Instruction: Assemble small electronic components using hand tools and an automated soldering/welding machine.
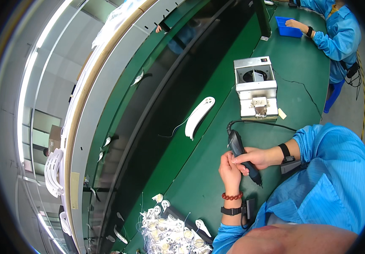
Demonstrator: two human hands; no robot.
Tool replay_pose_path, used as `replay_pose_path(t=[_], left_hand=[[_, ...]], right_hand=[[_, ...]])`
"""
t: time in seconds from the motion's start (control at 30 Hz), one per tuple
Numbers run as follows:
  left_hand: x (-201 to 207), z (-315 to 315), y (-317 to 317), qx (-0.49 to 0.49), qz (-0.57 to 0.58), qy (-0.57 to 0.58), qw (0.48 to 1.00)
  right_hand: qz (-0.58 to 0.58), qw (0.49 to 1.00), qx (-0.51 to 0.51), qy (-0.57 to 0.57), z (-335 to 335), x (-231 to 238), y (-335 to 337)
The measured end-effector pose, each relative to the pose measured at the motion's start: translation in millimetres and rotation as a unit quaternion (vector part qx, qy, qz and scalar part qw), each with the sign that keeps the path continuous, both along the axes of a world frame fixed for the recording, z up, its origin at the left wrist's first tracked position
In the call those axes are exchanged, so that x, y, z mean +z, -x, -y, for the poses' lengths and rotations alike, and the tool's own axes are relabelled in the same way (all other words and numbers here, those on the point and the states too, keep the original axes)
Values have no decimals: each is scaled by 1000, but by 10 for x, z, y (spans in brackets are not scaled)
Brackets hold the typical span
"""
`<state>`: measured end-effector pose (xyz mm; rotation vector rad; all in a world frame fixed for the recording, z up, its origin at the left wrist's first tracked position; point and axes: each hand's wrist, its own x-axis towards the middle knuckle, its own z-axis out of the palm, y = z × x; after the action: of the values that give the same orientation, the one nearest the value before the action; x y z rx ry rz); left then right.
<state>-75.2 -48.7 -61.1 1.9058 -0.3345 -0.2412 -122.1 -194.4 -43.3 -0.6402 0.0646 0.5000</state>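
L hand (230,169) agst R hand (255,157)

Cannot see inside the left hand (229,168), nor the whole white pile (165,232), cut off below, nor all of the co-worker (339,36), cut off above.

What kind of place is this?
Likely a factory assembly line: a heap of white parts with thin wires lies on a long green workbench, a black corded hand tool is in use, and a co-worker wears blue workwear.
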Motion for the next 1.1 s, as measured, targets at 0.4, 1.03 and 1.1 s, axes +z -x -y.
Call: replay_pose_path(t=[0.4,1.03,1.1], left_hand=[[-40,-22,-31,16,-81,-1,997],[51,51,17,7,-44,26,999],[-27,29,3,10,-11,9,1000]], right_hand=[[18,1000,3,5,7,-32,-20],[-13,1000,-11,0,23,75,7],[-10,1000,-10,6,20,69,4]])
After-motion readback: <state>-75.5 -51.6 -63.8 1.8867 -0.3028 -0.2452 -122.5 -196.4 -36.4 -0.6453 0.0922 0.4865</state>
